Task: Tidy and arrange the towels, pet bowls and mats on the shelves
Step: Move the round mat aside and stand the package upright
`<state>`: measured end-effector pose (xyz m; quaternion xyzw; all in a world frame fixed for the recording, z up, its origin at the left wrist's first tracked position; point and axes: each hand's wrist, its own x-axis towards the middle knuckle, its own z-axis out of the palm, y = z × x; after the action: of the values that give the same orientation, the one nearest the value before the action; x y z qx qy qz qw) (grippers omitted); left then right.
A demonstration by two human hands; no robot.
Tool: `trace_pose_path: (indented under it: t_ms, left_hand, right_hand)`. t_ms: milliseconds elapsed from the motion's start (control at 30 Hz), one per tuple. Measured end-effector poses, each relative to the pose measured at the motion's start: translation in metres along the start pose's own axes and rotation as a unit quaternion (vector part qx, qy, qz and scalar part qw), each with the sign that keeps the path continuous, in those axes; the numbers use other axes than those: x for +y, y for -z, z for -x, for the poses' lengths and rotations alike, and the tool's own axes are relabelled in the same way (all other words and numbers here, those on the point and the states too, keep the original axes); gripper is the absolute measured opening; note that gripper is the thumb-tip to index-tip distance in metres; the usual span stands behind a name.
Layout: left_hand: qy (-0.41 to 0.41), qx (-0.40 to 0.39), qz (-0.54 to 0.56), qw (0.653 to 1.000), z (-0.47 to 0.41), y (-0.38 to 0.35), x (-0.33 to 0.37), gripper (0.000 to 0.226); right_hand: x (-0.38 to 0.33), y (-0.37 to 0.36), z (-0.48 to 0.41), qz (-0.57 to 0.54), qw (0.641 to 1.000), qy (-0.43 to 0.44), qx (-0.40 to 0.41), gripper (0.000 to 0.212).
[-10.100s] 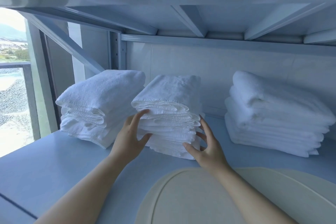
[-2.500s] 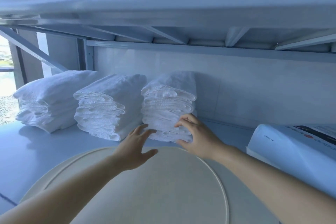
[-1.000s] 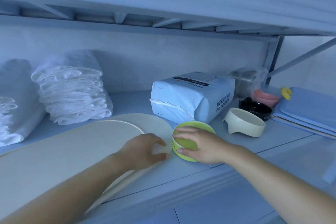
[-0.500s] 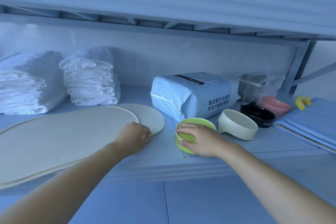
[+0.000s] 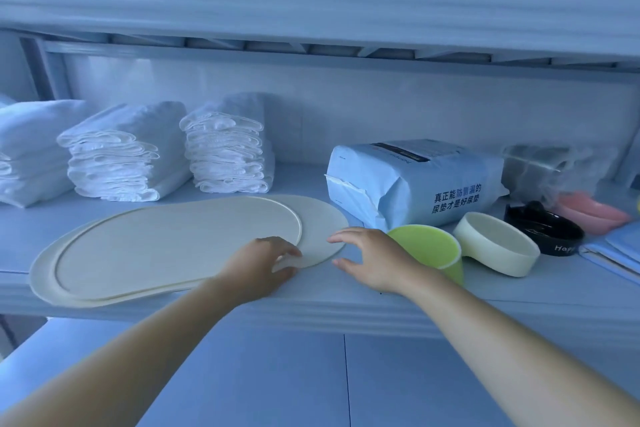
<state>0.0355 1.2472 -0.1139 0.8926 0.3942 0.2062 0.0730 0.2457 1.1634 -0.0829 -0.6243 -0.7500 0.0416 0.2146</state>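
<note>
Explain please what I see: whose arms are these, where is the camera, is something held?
No machine here: a person wears a camera on the head, looking forward and down at their own hands. On the shelf lie stacked white towels, two cream mats, a blue package, a green bowl, a cream bowl and a black bowl. The left hand pinches the cream mats' edge. The right hand is open beside the green bowl, holding nothing.

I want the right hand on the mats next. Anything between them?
Nothing visible: the right hand is open at the mats' right end, fingertips over their edge; the green bowl sits to its right.
</note>
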Motion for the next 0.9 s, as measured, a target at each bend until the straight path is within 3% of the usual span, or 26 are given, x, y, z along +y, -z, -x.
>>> trace_pose_path:
  t_ms: [200,333,400,533,733,800,900]
  left_hand:
    - [0.048,-0.003,-0.009,0.999,0.038,0.029,-0.058,0.039]
    - [0.051,-0.007,-0.024,0.998,0.054,0.047,-0.078,0.077]
    - [0.035,0.0,-0.043,0.998,0.06,0.05,-0.085,0.085]
    - [0.012,0.036,-0.048,0.998,0.064,0.048,-0.089,0.059]
    - [-0.04,0.108,-0.07,0.991,0.064,0.042,-0.091,0.042]
    - [-0.065,0.119,-0.108,0.985,0.06,0.041,-0.091,0.042]
    - [-0.046,0.085,-0.12,0.988,0.054,0.046,-0.085,0.062]
  right_hand:
    - [-0.03,-0.03,-0.028,-0.014,0.999,0.028,-0.038,0.039]
    - [-0.046,-0.047,-0.046,-0.032,0.997,0.05,-0.048,0.039]
    - [-0.054,-0.055,-0.054,-0.042,0.996,0.063,-0.05,0.04]
    - [-0.066,-0.065,-0.063,-0.051,0.994,0.077,-0.065,0.041]
    - [-0.06,-0.071,-0.065,-0.097,0.992,0.041,-0.067,0.041]
    - [-0.058,-0.074,-0.062,-0.127,0.991,0.025,-0.047,0.041]
    - [-0.058,-0.08,-0.059,-0.152,0.988,0.01,-0.018,0.036]
